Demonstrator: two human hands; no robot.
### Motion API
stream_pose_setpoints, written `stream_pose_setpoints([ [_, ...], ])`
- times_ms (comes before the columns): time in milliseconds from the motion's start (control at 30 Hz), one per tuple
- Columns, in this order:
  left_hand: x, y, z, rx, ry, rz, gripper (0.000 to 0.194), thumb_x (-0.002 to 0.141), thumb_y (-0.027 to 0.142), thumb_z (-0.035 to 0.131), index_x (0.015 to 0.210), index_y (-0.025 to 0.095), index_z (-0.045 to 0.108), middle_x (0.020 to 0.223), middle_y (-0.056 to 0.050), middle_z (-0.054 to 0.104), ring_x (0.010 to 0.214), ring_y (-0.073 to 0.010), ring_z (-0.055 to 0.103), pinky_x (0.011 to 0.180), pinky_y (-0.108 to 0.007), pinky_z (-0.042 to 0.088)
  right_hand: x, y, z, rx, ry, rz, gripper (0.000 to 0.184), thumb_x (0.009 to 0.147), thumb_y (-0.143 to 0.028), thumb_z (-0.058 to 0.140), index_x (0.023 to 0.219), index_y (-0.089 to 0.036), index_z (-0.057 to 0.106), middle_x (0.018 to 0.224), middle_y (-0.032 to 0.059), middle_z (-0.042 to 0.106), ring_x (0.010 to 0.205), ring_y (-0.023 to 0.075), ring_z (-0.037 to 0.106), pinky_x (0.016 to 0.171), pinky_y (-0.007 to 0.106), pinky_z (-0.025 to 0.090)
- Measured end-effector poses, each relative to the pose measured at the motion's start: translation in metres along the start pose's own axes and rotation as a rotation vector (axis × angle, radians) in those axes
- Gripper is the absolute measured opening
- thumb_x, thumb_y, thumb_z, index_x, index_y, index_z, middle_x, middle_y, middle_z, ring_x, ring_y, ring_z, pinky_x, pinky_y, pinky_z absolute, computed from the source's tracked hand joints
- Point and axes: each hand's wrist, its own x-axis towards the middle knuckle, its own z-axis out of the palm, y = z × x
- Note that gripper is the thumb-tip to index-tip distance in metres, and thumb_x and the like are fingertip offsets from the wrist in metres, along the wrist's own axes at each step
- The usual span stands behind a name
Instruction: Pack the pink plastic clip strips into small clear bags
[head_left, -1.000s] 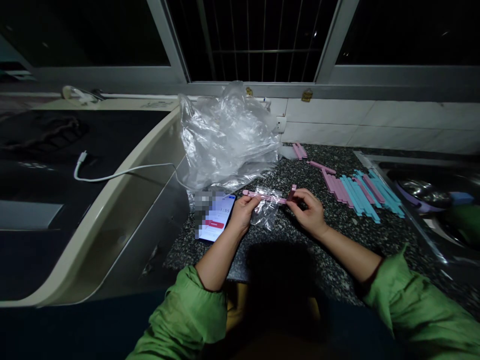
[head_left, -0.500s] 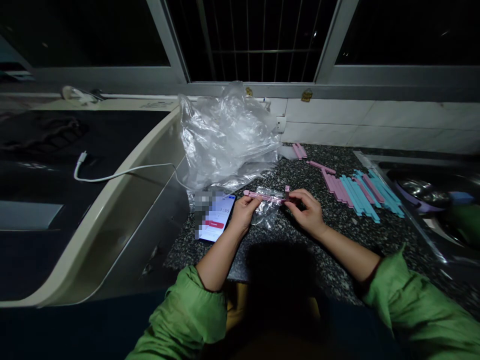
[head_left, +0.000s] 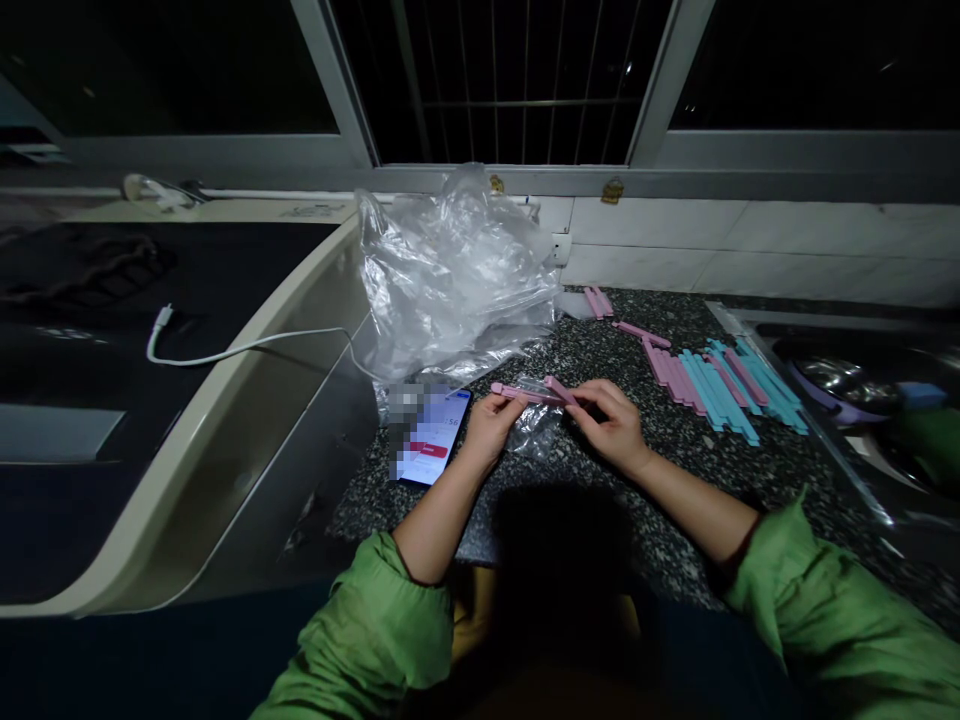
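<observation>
Both my hands hold a pink sealing clip across the mouth of a small clear plastic bag just above the speckled counter. My left hand pinches the clip's left part. My right hand grips its right end, where the hinged pink arm lies folded down over the bag. A row of pink and blue clips lies on the counter to the right of my right hand.
A lit phone lies on the counter left of my left hand. A big crumpled clear bag stands behind it. A white cable runs over the dark appliance at left. A sink with bowls is at right.
The clip's hinged arm stood up at my right fingers; it has swung down leftward over the bag. Both hands stayed in place.
</observation>
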Motion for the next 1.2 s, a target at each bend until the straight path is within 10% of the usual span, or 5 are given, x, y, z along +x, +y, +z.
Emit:
stream_pose_setpoints([
  [600,-0.002,0.002,0.000,0.124,0.003,0.029,0.021,0.059,0.035,0.068,0.066,0.015,0.069,0.060,0.002,0.063,0.058,-0.0116,0.052,0.066,-0.025,0.040,-0.003,0.004,0.004,-0.041,-0.042,0.013,0.011,0.079,-0.024,0.059,0.089,-0.023,0.065,0.078,0.0037,0.063,0.074,0.0160,0.058,0.067,0.033,0.049],
  [1200,-0.001,0.003,-0.013,0.480,0.301,0.295,0.011,0.062,0.023,0.067,0.052,0.020,0.064,0.064,0.000,0.063,0.077,-0.0179,0.054,0.086,-0.032,0.034,-0.001,0.010,0.030,0.050,-0.091,0.070,0.012,0.080,-0.025,0.058,0.089,-0.022,0.064,0.082,0.0041,0.062,0.078,0.0163,0.058,0.066,0.032,0.048],
])
